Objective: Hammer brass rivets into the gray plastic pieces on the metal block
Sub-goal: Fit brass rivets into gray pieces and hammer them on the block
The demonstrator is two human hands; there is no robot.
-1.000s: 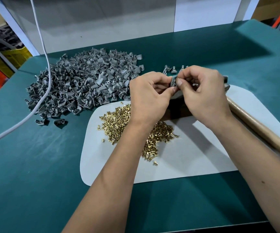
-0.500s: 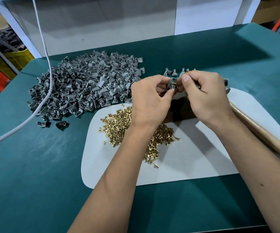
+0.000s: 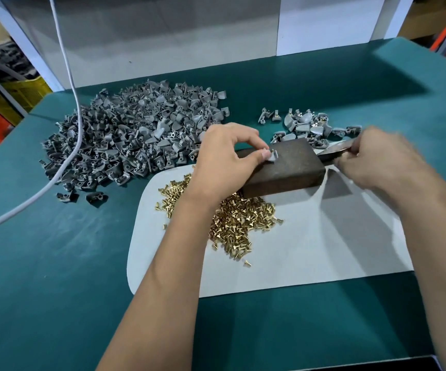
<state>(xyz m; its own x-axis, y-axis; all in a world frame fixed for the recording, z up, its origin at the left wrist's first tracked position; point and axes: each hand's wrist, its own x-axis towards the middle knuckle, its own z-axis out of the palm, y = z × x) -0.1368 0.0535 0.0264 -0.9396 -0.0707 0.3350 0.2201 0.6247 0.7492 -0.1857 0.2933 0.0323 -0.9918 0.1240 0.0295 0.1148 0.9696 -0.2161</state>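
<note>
Left hand [image 3: 224,159] at frame centre, thumb and forefinger pinching a small gray plastic piece [image 3: 272,157] down on the top face of the dark metal block [image 3: 288,167], a brass rivet [image 3: 272,150] poking up at the piece's upper edge. Block lying across the upper edge of a pale mat [image 3: 310,250] on the green desk [image 3: 56,277]. Right hand [image 3: 379,162] at right of centre, blurred — fingers curled around something long and dark, apparently the hammer [image 3: 335,149], whose tip points left toward the block's far right corner; exact grip hard to make out. Loose brass rivets [image 3: 237,220] heaped on the mat just below the block, partly hidden under the left forearm. Large pile of gray plastic pieces [image 3: 136,140] spread across the desk in the upper left of the frame, a few strays at its lower edge. Smaller cluster of gray pieces [image 3: 307,125] above the block, right of centre, some showing brass glints. White cable [image 3: 66,70] hanging down from the top left, crossing the big pile and trailing off the left edge. Yellow crate [image 3: 18,92] beyond the desk at far left — orange shapes at the top right corner.
</note>
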